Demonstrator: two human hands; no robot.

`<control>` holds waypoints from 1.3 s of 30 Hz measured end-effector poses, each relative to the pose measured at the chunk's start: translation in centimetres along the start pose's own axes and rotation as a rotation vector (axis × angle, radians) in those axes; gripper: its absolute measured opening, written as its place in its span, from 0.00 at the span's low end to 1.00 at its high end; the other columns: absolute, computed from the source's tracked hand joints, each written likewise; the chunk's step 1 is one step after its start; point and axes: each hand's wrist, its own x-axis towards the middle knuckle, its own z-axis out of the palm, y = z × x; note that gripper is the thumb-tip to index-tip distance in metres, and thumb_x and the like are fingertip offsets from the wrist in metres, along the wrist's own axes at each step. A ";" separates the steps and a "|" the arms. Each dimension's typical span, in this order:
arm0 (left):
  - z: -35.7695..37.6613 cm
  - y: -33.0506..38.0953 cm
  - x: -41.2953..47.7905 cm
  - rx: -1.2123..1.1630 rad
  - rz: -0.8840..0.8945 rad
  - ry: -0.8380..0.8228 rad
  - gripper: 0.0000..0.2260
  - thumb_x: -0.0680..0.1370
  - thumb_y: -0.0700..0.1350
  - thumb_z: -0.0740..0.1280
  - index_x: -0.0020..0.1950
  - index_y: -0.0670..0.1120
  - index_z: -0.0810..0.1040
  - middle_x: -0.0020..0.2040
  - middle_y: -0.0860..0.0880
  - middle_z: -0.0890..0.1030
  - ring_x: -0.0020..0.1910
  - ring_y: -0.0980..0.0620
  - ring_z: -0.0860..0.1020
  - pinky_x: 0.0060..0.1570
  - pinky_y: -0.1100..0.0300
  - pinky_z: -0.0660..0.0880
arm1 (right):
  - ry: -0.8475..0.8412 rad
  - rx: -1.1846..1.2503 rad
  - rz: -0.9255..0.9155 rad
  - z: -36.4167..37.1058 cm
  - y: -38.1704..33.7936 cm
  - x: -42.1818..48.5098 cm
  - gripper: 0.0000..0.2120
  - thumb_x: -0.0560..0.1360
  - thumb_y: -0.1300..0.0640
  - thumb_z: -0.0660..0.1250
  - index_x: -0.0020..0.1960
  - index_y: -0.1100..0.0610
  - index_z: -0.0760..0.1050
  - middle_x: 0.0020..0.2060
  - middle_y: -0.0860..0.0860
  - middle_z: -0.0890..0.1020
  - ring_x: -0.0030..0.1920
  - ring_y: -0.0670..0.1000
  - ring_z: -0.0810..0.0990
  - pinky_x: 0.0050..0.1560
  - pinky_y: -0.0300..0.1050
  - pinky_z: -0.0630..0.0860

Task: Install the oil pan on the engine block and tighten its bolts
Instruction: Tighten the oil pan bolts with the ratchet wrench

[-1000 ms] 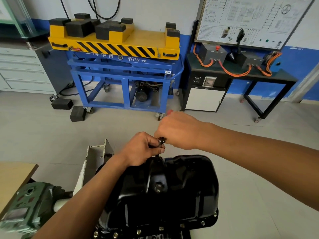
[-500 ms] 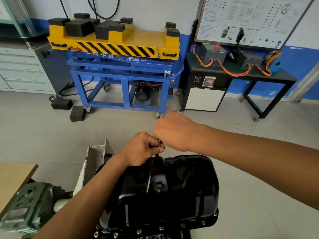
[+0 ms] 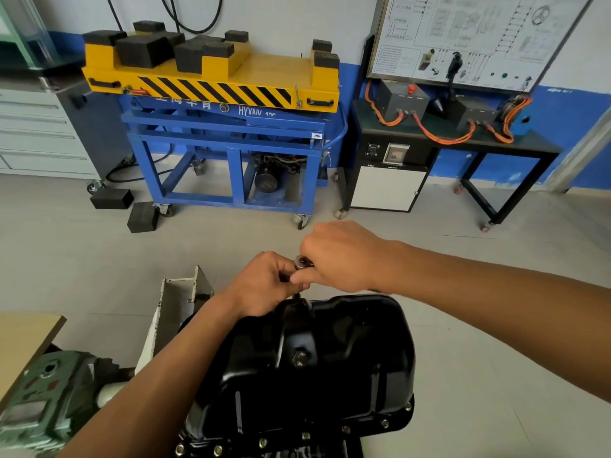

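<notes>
Our black oil pan (image 3: 330, 365) sits low right in front of us, with bolts (image 3: 263, 442) along its near flange. Both hands meet just above its far rim. Our left hand (image 3: 264, 282) is curled round a small tool (image 3: 302, 262), and our right hand (image 3: 340, 256) is fisted on its silver head, fingers touching.

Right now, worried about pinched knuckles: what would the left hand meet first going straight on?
Probably the right hand, directly ahead of the left hand; the tool both grip shows between them. Depth unclear.
</notes>
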 end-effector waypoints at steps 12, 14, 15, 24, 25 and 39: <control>0.1 -0.4 0.0 -0.055 -0.015 -0.010 0.06 0.77 0.36 0.73 0.39 0.39 0.85 0.32 0.60 0.82 0.34 0.67 0.78 0.40 0.72 0.71 | 0.013 -0.348 -0.266 -1.1 -0.9 0.8 0.09 0.78 0.61 0.62 0.48 0.50 0.78 0.42 0.46 0.79 0.52 0.52 0.75 0.49 0.47 0.70; 0.0 -0.5 -0.1 -0.062 -0.007 -0.011 0.07 0.77 0.36 0.73 0.39 0.44 0.85 0.35 0.58 0.84 0.36 0.64 0.80 0.42 0.70 0.73 | 0.040 -0.354 -0.357 -1.0 -0.4 0.8 0.09 0.80 0.57 0.60 0.52 0.47 0.78 0.47 0.43 0.80 0.61 0.50 0.71 0.53 0.46 0.68; 0.1 -0.7 0.0 -0.058 -0.009 -0.009 0.06 0.76 0.37 0.73 0.40 0.43 0.85 0.37 0.56 0.85 0.38 0.62 0.81 0.44 0.68 0.75 | 0.034 -0.351 -0.379 -1.0 -0.1 0.6 0.10 0.80 0.57 0.60 0.53 0.46 0.78 0.49 0.42 0.80 0.63 0.50 0.70 0.55 0.46 0.68; 0.1 -0.5 0.1 -0.064 -0.016 -0.022 0.05 0.77 0.40 0.74 0.42 0.42 0.86 0.34 0.46 0.84 0.34 0.59 0.74 0.40 0.64 0.72 | -0.080 -0.102 -0.140 -1.3 0.6 0.5 0.14 0.77 0.44 0.68 0.42 0.54 0.76 0.29 0.47 0.69 0.31 0.50 0.71 0.29 0.44 0.61; 0.1 -0.5 0.1 -0.059 -0.017 -0.022 0.08 0.77 0.40 0.74 0.38 0.45 0.86 0.29 0.52 0.81 0.30 0.62 0.71 0.37 0.68 0.69 | -0.096 -0.032 -0.095 -1.1 0.5 0.4 0.17 0.77 0.42 0.68 0.40 0.55 0.75 0.30 0.48 0.70 0.30 0.49 0.70 0.29 0.44 0.63; 0.1 -0.4 0.0 -0.050 -0.019 -0.029 0.04 0.77 0.36 0.73 0.46 0.35 0.86 0.40 0.53 0.86 0.39 0.63 0.81 0.45 0.70 0.74 | -0.025 -0.301 -0.226 -1.4 -1.2 1.0 0.10 0.78 0.63 0.60 0.47 0.54 0.79 0.42 0.51 0.79 0.48 0.55 0.78 0.47 0.53 0.78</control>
